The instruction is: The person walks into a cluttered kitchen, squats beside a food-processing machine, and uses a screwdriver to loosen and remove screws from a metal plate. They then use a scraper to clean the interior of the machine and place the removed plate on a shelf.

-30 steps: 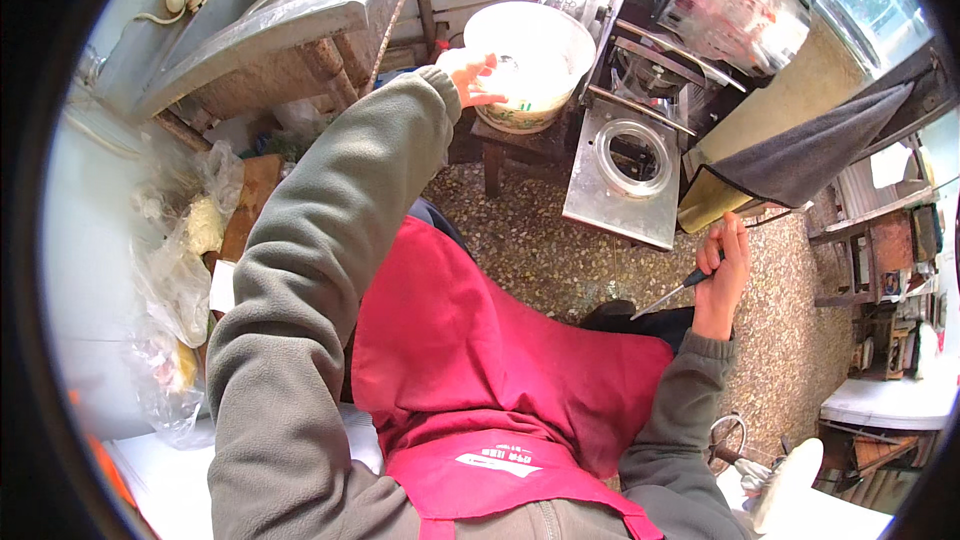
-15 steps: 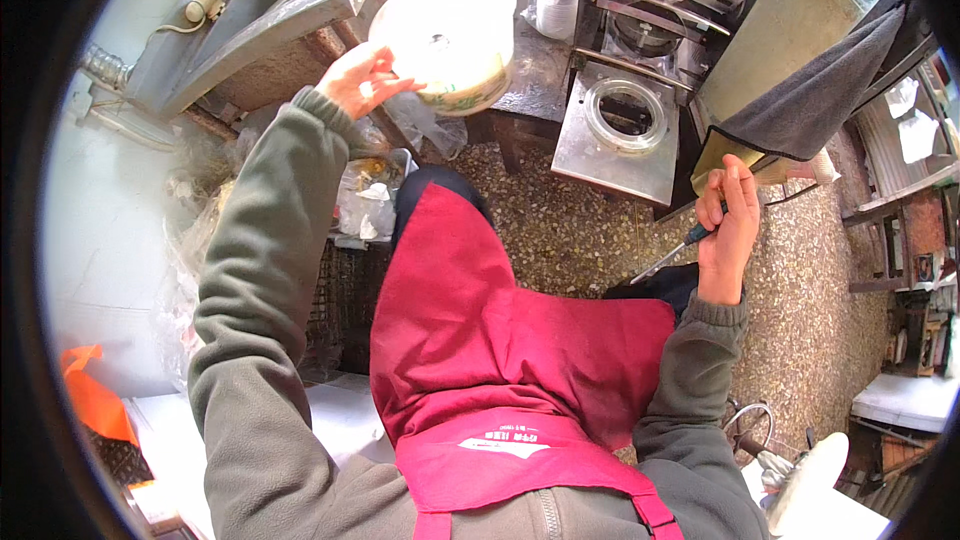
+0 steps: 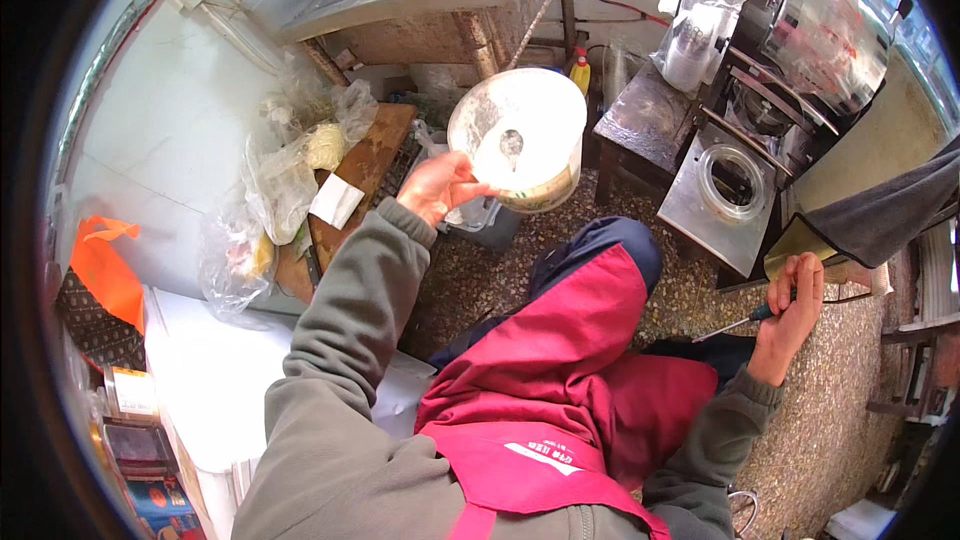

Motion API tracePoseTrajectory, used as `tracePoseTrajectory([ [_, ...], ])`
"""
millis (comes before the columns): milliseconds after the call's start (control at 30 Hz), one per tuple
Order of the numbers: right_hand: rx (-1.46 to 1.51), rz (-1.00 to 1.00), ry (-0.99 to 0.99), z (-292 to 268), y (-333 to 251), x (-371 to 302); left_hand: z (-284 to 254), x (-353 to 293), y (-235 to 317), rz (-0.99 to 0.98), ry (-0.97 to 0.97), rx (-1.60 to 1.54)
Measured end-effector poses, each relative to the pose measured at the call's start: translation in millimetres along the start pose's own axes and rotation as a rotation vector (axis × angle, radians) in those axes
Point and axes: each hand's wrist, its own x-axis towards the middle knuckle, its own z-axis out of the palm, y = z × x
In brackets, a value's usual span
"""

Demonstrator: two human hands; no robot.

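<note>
bucket: white and round, up front and just left of the dark knee, tilted so its open mouth faces the camera; glare floods the inside, and a small grey shape in there is too washed out to name.
left hand: arm stretched out, thumb and fingers pinching the near-left edge of the bucket.
right hand: over on the other side, fingers curled round a screwdriver, dark handle in the grip, thin metal shaft pointing left above the dark trouser leg.
dark surface: low and worn, sitting right of the bucket and apart from it.
metal plate: just beyond that surface, a clear ring lying on it.
grey towel: draped at far right, its lower corner near the right hand.
sink: big and grey, at the top, behind the bucket.
yellow bottle: peeking out just past the bucket's far rim.
wooden board: off to the left, plastic bags crowding its edge, a white paper on top.
red apron: across the lap, above the speckled floor.
</note>
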Motion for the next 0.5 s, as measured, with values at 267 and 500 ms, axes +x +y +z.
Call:
tracePoseTrajectory([
  [267, -0.086, 0.046, -0.024, -18.2, 5.4, -27.0, -16.5, -55.1, -64.9, 0.093, 0.059, -0.027],
  [500, -0.089, 0.042, -0.083, -38.9, 6.9, -60.7, -39.7, -153.3, -132.8, 0.095, 0.267, -0.189],
])
